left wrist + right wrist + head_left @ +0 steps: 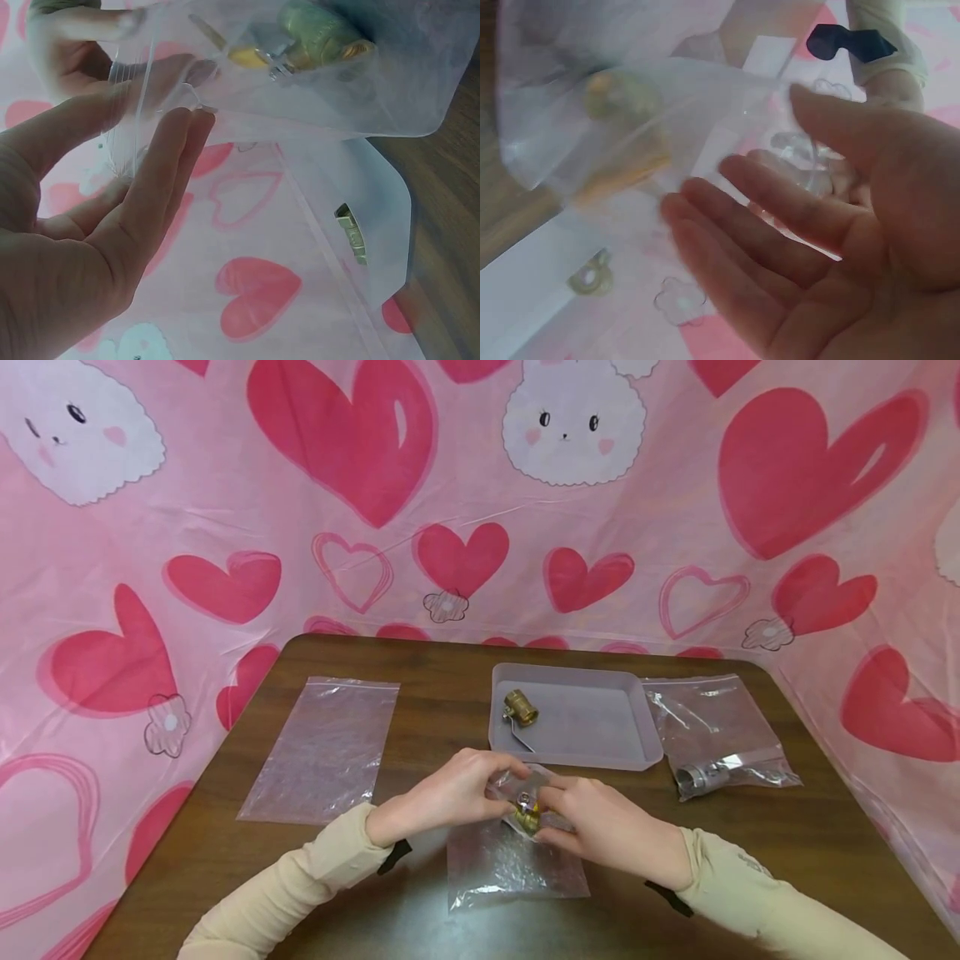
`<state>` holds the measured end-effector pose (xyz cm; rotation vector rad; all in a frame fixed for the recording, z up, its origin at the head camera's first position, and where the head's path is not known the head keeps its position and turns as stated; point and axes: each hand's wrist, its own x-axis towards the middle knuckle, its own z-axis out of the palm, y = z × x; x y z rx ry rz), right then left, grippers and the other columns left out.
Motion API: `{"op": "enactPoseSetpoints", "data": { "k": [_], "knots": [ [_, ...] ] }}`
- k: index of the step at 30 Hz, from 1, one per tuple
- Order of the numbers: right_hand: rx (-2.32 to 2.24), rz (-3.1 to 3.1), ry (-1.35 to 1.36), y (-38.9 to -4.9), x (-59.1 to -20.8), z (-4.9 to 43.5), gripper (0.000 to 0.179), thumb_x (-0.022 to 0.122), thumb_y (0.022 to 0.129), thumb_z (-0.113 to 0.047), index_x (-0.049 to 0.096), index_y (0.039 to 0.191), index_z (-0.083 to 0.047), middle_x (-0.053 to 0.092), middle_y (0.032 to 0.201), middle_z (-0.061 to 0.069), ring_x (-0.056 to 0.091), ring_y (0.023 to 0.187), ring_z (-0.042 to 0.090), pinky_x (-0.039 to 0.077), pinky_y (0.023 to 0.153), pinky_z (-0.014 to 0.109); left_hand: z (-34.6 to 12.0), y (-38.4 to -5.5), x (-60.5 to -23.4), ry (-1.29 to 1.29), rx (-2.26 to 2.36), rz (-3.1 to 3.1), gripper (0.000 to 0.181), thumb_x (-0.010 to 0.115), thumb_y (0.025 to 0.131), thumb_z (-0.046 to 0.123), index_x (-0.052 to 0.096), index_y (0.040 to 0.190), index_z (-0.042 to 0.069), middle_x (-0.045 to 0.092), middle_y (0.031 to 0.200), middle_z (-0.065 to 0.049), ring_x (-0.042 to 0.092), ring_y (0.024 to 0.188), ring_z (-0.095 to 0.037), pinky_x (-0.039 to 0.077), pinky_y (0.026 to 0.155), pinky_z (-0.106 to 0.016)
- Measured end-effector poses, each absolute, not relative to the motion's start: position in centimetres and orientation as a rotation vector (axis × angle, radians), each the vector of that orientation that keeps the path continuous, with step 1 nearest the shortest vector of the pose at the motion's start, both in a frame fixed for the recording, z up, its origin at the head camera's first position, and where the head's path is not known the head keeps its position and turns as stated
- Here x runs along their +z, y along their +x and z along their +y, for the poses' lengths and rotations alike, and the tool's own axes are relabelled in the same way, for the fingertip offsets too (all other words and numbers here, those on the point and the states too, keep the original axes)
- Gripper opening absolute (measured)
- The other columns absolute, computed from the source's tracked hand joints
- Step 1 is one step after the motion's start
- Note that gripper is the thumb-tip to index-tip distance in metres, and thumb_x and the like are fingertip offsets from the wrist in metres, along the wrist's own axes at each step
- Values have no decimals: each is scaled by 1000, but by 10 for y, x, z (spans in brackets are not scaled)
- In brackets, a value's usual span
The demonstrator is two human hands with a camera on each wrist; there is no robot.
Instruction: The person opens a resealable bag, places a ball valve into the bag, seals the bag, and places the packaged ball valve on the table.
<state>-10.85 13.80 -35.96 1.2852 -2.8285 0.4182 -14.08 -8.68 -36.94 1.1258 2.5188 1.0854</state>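
Observation:
Both hands hold a clear zip bag (pixel 538 774) over the near middle of the table. Inside it lies a brass ball valve (pixel 322 34) with a yellow-sleeved lever, low in the bag. My left hand (pixel 457 792) grips the bag's zip end from the left, fingertips on the film in the left wrist view. From the other side my right hand (pixel 603 822) holds the bag, its fingers (pixel 742 225) long against the film and its thumb near the bag's edge. Beneath them, another clear bag (pixel 517 868) lies flat on the table.
Behind the hands stands a translucent tray (pixel 600 760) with a second brass valve (pixel 521 706) and its metal lever at the left end. A flat clear bag (pixel 322 752) lies at left. At right, another bag (pixel 720 718) contains a silver cylindrical metal part (pixel 701 777).

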Motion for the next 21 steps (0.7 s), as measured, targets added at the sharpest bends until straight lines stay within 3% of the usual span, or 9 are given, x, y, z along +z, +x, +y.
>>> {"op": "enactPoseSetpoints", "data": {
  "k": [4,13,15,21],
  "knots": [
    [452,-2801,1219,-100,-360,151,36,85,73,-39,65,89,-15,58,82,-8,45,65,-4,42,56,13,-87,-140,-368,1095,1100,2497,38,76,83,1,67,119,1,71,116,-12,73,89,-19,55,72,-13],
    [246,-2668,983,-93,-371,179,54,97,54,-23,56,88,-14,49,80,-8,47,73,6,45,59,21,-89,-140,-367,1095,1123,2499,36,76,83,1,68,118,2,72,118,-11,71,90,-16,54,72,-11],
    [208,-2678,952,-94,-374,183,54,97,55,-23,55,88,-15,49,79,-9,48,73,7,45,58,22,-89,-140,-367,1095,1123,2504,36,76,83,1,68,118,2,72,117,-12,70,89,-15,53,72,-10],
    [330,-2722,956,-98,-382,193,31,88,69,-11,60,77,-21,56,71,-13,49,63,0,43,53,20,-90,-140,-369,1119,1133,2508,34,77,83,4,69,117,2,73,112,-11,70,84,-10,53,70,-10]
  ]
}}
